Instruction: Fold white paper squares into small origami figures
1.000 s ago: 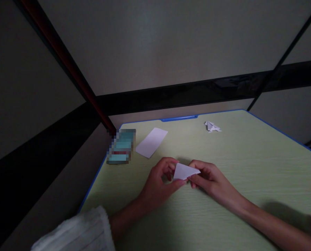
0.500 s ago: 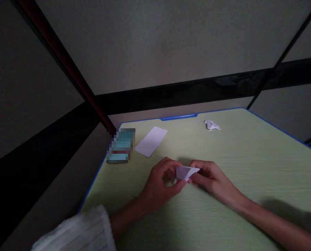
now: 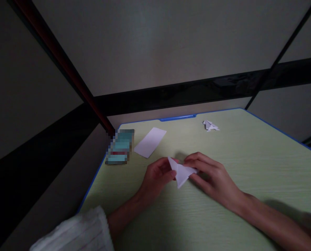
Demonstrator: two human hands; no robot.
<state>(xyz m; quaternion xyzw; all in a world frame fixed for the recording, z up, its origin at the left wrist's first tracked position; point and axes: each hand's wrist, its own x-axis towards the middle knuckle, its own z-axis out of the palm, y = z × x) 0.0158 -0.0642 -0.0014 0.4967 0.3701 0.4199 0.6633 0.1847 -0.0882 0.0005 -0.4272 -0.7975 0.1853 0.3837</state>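
Observation:
A small folded piece of white paper [image 3: 182,173] with pointed corners is held just above the table, between my two hands. My left hand [image 3: 156,178] pinches its left side, the thumb lying on the near face and the fingers partly hidden behind. On the other side, my right hand [image 3: 214,174] grips the right-hand point of the paper between thumb and fingers. One corner of the paper sticks up at the upper left and another points down toward me.
On the pale green table [image 3: 249,157] with a blue edge lie a white paper rectangle [image 3: 150,142], a folded paper figure [image 3: 210,126] and a phone-like, pixelated object [image 3: 120,146]. A blue strip [image 3: 178,118] runs along the far edge, near a panelled wall [image 3: 155,45].
The folded paper has turned and now shows a wider face with corners pointing up and down. My left thumb has shifted up and left; my right fingers have extended over the paper's right side.

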